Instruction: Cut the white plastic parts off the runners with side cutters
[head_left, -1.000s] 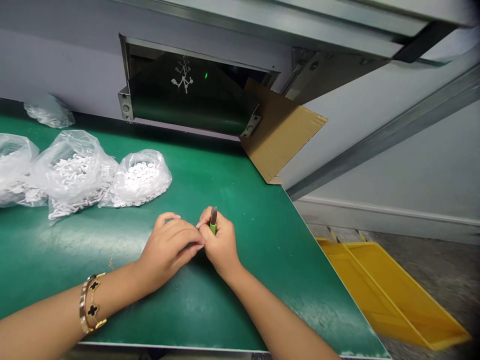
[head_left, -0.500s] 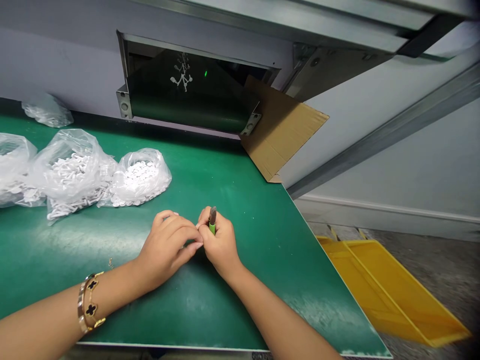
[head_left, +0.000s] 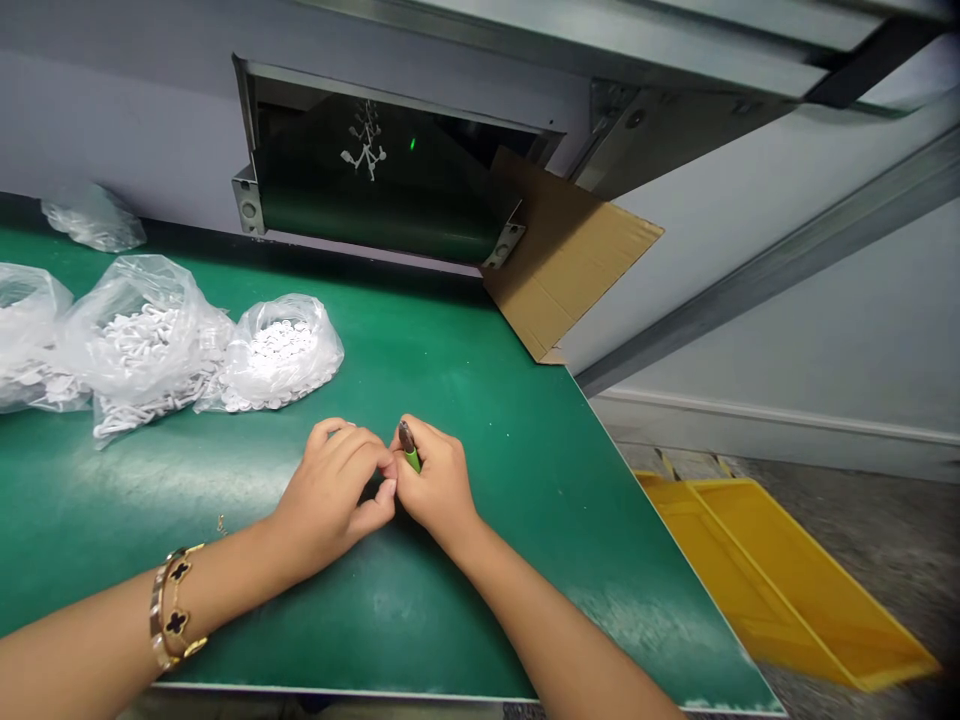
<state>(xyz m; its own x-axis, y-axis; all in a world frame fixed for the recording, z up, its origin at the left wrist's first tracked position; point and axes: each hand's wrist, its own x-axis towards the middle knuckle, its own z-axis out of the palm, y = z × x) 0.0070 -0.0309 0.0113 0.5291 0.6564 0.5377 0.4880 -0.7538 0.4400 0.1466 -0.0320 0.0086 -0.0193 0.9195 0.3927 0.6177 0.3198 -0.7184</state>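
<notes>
Both my hands rest together on the green table mat [head_left: 465, 380] near its front middle. My right hand [head_left: 435, 485] is closed round a small tool with a green handle and dark tip [head_left: 409, 447], which sticks up from my fist and leans left. My left hand [head_left: 337, 490] has its fingers curled in a pinch against the right hand; what it pinches is hidden. A gold and black bracelet [head_left: 172, 620] sits on my left wrist.
Clear plastic bags of small white parts [head_left: 281, 355] [head_left: 142, 345] lie at the left. A conveyor opening [head_left: 375, 180] with a white part on its belt is at the back, brown cardboard [head_left: 562, 260] beside it. Yellow trays [head_left: 787, 590] lie on the floor to the right.
The tool in my right hand has tilted from nearly upright toward the left. My left fingers have curled in tighter against the right hand.
</notes>
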